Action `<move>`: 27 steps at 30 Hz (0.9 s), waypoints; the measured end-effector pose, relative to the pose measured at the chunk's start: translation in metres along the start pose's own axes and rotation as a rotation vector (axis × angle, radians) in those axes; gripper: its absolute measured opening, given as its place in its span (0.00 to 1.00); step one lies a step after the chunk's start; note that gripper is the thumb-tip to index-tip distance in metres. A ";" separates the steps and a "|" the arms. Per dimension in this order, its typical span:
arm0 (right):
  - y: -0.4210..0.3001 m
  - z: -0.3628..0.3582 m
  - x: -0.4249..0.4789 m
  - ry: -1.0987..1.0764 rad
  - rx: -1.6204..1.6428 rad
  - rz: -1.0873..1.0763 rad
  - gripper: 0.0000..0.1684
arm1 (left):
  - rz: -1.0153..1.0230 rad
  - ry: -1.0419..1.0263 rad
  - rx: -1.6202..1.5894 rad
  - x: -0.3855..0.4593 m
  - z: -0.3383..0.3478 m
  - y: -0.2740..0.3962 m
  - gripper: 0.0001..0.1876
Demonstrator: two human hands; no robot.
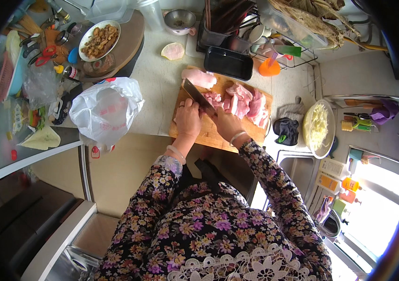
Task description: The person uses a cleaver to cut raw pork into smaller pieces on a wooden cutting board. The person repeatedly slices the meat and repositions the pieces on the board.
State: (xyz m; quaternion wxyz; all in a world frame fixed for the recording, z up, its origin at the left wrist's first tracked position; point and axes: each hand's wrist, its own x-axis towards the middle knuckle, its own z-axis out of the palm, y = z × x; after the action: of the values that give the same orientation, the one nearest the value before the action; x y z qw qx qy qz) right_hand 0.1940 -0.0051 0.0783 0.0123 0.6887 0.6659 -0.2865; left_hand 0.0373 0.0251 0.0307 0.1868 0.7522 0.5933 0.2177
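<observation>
My right hand (228, 123) grips the handle of a kitchen knife with a broad blade (197, 95), which slants up and left over a wooden cutting board (213, 135). Close beside the blade, my left hand (188, 117) is curled over a piece of raw meat, mostly hidden beneath it. Small cut pieces of raw meat (213, 98) lie just beyond the blade. Larger raw chunks (243, 102) are heaped on the board's right half. A pale slab, apparently pork skin or fat (199, 78), rests at the far left corner.
Behind the board stands a black tray (228, 64). To the left are an open white plastic bag (106, 109) and a plate of browned food (100, 40). A bowl of pale shreds (319, 128) sits right, beside the sink (296, 172).
</observation>
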 end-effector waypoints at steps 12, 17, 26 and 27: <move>-0.017 0.012 0.019 0.136 -0.019 -0.033 0.18 | 0.044 0.042 -0.016 -0.002 0.003 -0.003 0.09; 0.034 0.018 -0.033 0.061 0.059 0.043 0.21 | 0.066 0.093 -0.069 -0.005 0.003 -0.008 0.11; -0.001 -0.003 -0.052 0.063 0.029 0.116 0.20 | -0.029 0.068 -0.094 -0.005 0.006 -0.007 0.14; -0.002 -0.003 -0.052 0.043 -0.004 0.142 0.21 | -0.020 0.070 -0.077 -0.004 0.005 -0.006 0.13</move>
State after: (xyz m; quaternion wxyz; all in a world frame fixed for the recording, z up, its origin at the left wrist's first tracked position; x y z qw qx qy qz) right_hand 0.1955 -0.0511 0.1028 0.0195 0.7402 0.6160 -0.2689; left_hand 0.0344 0.0220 0.0225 0.1970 0.7305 0.5979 0.2648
